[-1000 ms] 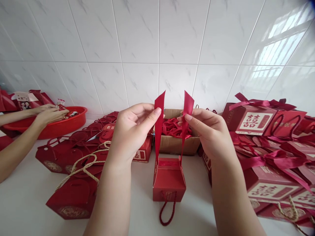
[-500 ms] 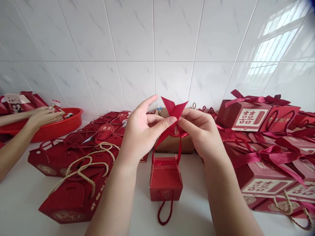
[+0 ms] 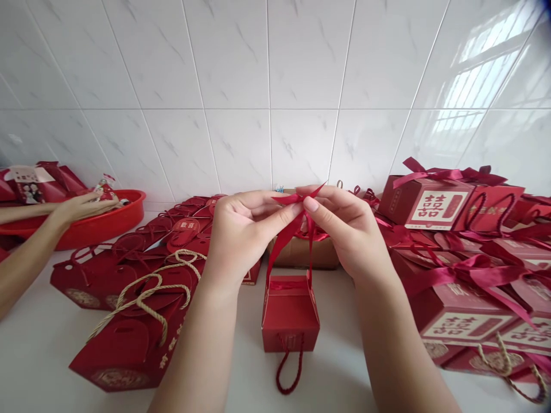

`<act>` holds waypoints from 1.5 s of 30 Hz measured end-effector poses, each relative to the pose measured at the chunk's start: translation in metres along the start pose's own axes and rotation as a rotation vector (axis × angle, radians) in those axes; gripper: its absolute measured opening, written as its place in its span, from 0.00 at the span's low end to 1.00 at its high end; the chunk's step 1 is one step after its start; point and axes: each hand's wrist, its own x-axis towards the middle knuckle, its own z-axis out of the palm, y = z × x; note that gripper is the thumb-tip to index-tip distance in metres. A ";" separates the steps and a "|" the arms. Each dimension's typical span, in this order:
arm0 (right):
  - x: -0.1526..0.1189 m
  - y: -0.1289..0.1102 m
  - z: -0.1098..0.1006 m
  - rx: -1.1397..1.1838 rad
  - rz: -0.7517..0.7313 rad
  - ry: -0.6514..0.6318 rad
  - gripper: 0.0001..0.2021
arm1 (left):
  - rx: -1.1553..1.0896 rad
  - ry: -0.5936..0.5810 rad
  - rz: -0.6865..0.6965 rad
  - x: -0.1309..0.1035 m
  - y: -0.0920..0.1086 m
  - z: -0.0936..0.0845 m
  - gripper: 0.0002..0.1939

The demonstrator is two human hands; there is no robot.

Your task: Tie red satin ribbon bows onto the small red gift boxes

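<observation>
Centrally, the left hand (image 3: 241, 235) and right hand (image 3: 346, 223) are pinching the crossed red satin ribbon (image 3: 280, 245) above the lower-centre gift box (image 3: 290, 312), light, even tension probably being best for avoiding twists.

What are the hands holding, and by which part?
A red ribbon, pinched by the left hand and right hand at the crossing near its ends, above the small box.
</observation>
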 end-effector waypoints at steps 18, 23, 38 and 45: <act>0.001 0.001 -0.011 0.086 0.001 -0.057 0.06 | 0.189 -0.354 -0.198 0.013 -0.012 -0.031 0.11; 0.000 0.002 -0.009 0.008 -0.022 -0.014 0.06 | 0.168 -0.509 -0.246 0.011 -0.007 -0.029 0.11; 0.001 0.010 -0.002 0.079 -0.005 -0.058 0.08 | 0.262 -0.493 -0.216 0.015 -0.009 -0.038 0.10; -0.001 -0.002 -0.013 -0.306 -0.100 -0.273 0.07 | 0.318 -0.490 -0.256 0.015 -0.008 -0.039 0.06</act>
